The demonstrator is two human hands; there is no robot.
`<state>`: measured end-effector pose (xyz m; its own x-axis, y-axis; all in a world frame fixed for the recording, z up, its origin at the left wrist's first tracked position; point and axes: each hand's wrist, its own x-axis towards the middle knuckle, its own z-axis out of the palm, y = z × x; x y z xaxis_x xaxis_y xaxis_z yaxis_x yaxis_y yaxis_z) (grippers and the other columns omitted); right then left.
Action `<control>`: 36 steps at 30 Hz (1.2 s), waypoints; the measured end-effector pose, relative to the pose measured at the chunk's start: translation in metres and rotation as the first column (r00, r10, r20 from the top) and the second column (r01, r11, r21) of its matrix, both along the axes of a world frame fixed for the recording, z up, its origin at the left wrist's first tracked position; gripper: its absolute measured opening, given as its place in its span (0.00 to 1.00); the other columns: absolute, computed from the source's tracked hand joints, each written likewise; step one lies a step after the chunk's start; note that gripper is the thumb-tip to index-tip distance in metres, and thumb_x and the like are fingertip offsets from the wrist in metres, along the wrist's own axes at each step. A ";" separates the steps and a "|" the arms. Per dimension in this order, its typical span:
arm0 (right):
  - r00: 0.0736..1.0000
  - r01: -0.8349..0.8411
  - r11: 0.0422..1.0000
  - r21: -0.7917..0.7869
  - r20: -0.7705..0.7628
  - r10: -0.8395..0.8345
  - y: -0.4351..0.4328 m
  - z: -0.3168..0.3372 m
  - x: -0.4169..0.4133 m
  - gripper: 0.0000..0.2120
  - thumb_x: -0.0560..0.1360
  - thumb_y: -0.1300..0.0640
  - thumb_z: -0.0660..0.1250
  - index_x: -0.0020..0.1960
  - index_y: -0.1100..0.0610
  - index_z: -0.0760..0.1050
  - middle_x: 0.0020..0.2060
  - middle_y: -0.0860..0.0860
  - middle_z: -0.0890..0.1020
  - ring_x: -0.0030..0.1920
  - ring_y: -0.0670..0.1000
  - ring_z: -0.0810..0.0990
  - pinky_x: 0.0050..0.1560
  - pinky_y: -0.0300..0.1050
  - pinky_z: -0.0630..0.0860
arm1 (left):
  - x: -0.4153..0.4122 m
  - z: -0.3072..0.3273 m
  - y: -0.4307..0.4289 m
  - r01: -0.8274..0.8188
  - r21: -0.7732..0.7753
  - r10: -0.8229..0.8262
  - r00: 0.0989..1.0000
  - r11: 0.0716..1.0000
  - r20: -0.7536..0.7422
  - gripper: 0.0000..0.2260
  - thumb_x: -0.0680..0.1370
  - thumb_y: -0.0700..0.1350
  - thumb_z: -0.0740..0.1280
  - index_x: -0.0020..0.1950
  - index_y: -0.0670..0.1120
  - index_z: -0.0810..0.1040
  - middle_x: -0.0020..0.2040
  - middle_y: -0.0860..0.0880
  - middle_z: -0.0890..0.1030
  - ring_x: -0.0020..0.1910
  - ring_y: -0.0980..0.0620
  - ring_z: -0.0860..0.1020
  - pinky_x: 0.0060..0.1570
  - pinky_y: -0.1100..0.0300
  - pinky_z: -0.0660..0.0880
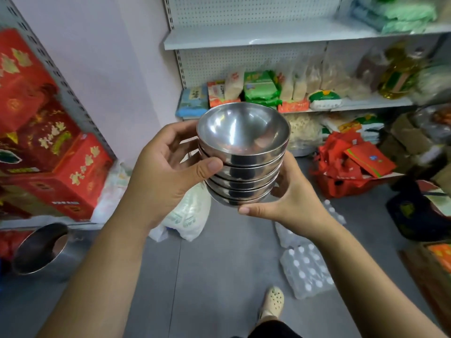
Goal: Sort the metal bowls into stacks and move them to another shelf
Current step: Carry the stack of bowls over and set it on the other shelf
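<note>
The nested stack of shiny round metal bowls (241, 162) is held mid-air. The left hand (168, 167) grips its side; the right hand (290, 193) cups the base. Smooth, rigid steel likely slips: support underneath.

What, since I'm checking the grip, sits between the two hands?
In the head view, the stack of metal bowls fills that gap, left hand and right hand holding it.

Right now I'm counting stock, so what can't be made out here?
Head view only.
Bowl stack: partly covered by left hand and right hand, so the count is uncertain.
Shelf packets: labels too blurred to read.
Green bundles: cut off by the top edge.
</note>
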<state>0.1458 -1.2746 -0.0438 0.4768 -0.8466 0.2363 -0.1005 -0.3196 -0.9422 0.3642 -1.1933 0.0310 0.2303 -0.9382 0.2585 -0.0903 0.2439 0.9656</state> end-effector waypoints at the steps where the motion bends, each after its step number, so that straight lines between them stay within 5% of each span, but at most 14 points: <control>1: 1.000 -0.004 1.000 -0.008 -0.004 0.004 -0.018 0.000 -0.002 0.56 0.57 0.53 0.88 0.78 0.51 0.62 0.66 0.44 0.81 0.68 0.48 0.79 0.70 0.58 0.75 | -0.001 -0.001 -0.018 0.004 -0.003 -0.004 1.000 1.000 -0.008 0.28 0.66 0.44 0.80 0.64 0.48 0.77 0.63 0.51 0.83 0.64 0.52 0.81 0.59 0.62 0.77; 22: 0.995 -0.078 0.997 -0.028 -0.066 0.076 -0.379 0.007 0.019 0.55 0.60 0.58 0.88 0.78 0.49 0.61 0.68 0.45 0.79 0.69 0.47 0.78 0.72 0.56 0.75 | 0.020 -0.005 -0.364 -0.041 -0.007 0.040 0.997 0.999 -0.059 0.32 0.63 0.43 0.82 0.66 0.47 0.77 0.63 0.51 0.83 0.64 0.53 0.81 0.58 0.60 0.79; 36: 0.999 0.031 1.000 0.003 0.026 -0.031 -0.588 0.016 0.164 0.55 0.59 0.58 0.89 0.78 0.44 0.62 0.67 0.44 0.80 0.68 0.47 0.79 0.71 0.56 0.75 | 0.176 0.027 -0.601 0.100 0.025 -0.103 0.979 0.995 0.178 0.35 0.63 0.51 0.81 0.69 0.51 0.76 0.65 0.55 0.82 0.67 0.55 0.79 0.66 0.52 0.77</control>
